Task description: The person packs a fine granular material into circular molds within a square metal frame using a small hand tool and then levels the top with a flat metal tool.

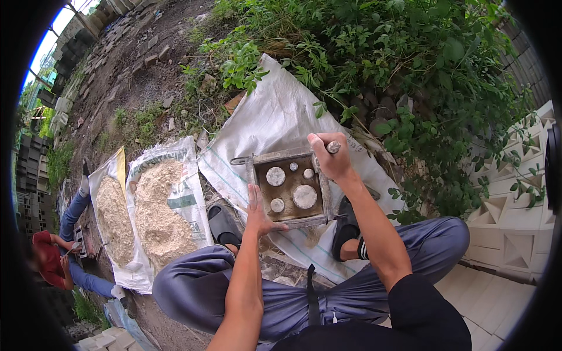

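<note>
A square grey mould frame [290, 221] lies on a white woven sack in front of me. Inside it, several round pale discs [304, 196] of different sizes stand in a brown, flat base. My left hand [260, 215] braces the frame's near left corner, thumb along the near side and fingers stretched up the left side. At the far right corner my right hand [332, 161] is wrapped round a short grey handle [333, 147] with a rounded end. The rest of that handle is hidden by the fist.
The white sack [278, 93] spreads beneath the frame, between my dark shoes [223, 223]. Two opened sacks of pale sandy powder [161, 205] lie to the left. Another person [52, 257] sits at the far left. Pale moulded blocks [518, 245] are stacked right; leafy plants [404, 76] grow beyond.
</note>
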Tool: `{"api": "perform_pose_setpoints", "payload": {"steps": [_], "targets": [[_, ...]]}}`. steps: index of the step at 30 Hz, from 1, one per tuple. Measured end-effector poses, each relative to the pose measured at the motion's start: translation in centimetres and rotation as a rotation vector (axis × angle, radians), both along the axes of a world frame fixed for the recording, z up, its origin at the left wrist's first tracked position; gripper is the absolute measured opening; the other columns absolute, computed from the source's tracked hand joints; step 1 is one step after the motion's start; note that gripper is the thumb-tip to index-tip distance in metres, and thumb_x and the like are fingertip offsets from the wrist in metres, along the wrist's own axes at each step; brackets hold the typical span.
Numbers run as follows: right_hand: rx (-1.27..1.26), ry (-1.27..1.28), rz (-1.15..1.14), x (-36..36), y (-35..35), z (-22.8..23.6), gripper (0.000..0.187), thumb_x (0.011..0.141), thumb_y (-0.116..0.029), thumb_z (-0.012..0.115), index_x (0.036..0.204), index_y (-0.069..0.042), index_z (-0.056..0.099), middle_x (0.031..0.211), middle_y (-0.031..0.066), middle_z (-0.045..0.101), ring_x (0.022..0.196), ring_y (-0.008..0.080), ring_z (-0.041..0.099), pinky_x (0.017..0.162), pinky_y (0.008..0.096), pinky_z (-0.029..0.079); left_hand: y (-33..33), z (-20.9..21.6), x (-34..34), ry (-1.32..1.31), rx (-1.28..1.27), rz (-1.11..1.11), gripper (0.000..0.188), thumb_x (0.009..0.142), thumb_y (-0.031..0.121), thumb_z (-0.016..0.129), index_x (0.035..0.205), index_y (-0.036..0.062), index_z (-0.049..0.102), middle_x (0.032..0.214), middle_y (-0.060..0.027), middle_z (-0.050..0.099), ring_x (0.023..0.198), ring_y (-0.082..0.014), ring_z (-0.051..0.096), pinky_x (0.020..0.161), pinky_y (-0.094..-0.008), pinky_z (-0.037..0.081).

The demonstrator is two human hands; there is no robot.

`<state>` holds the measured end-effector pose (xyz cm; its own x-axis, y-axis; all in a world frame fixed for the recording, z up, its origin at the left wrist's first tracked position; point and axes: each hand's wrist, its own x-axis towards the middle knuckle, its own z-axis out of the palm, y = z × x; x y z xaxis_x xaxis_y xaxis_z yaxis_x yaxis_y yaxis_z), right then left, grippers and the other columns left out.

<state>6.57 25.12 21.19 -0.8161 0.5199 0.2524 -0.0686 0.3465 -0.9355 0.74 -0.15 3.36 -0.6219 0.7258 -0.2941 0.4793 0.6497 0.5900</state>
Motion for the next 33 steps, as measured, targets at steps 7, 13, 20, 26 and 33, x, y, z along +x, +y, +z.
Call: {"api": "perform_pose_setpoints", "payload": {"steps": [7, 13, 20, 26, 33], "targets": [[0.125, 0.011, 0.157, 0.1, -1.4, -2.0, 0.033, 0.089, -0.010, 0.049, 0.059, 0.003, 0.043, 0.048, 0.0096, 0.036, 0.044, 0.0114, 0.036, 0.044, 0.0336, 0.030, -0.3, -0.2, 0.1, 0.023, 0.034, 0.025, 0.168, 0.026, 0.055, 0.091, 0.149, -0.0010, -0.009, 0.156, -0.0233, -0.011, 0.146, -0.0352, 0.001, 0.115, -0.0470, 0.019], [0.159, 0.068, 0.093, 1.4, -2.0, -4.0, 0.028, 0.085, -0.012, 0.055, 0.063, 0.005, 0.052, 0.051, 0.0186, 0.042, 0.044, 0.0202, 0.035, 0.047, 0.0368, 0.035, 0.8, 0.4, 0.3, -0.005, 0.087, 0.000, 0.167, 0.027, 0.054, 0.091, 0.149, -0.0009, -0.008, 0.156, -0.0235, -0.010, 0.146, -0.0355, 0.001, 0.116, -0.0465, 0.018], [-0.109, -0.042, -0.083, 6.1, -2.1, -1.7, 0.032, 0.088, -0.012, 0.054, 0.060, 0.005, 0.049, 0.048, 0.0071, 0.034, 0.046, 0.0099, 0.034, 0.045, 0.0323, 0.031, 0.0, 0.2, 0.6, 0.016, 0.080, 0.000, 0.167, 0.028, 0.055, 0.091, 0.149, -0.0009, -0.010, 0.156, -0.0239, -0.011, 0.146, -0.0347, -0.002, 0.116, -0.0467, 0.017], [-0.157, 0.029, -0.136, 5.4, -2.8, -3.5, 0.034, 0.088, -0.013, 0.052, 0.060, 0.003, 0.043, 0.051, 0.0060, 0.031, 0.050, 0.0088, 0.032, 0.047, 0.0324, 0.028, -0.5, -0.2, 0.0, 0.021, 0.003, -0.020, 0.168, 0.030, 0.059, 0.089, 0.148, -0.0023, -0.013, 0.155, -0.0238, -0.016, 0.146, -0.0341, -0.009, 0.117, -0.0475, 0.014], [-0.074, 0.028, -0.242, 5.9, -2.4, -4.1, 0.033, 0.090, -0.016, 0.052, 0.064, 0.003, 0.047, 0.051, 0.0099, 0.038, 0.048, 0.0145, 0.038, 0.050, 0.0356, 0.034, 1.2, 1.4, -0.3, -0.025, -0.173, -0.070, 0.165, 0.035, 0.066, 0.086, 0.147, -0.0017, -0.014, 0.155, -0.0227, -0.020, 0.146, -0.0336, -0.011, 0.118, -0.0474, 0.012]]}}
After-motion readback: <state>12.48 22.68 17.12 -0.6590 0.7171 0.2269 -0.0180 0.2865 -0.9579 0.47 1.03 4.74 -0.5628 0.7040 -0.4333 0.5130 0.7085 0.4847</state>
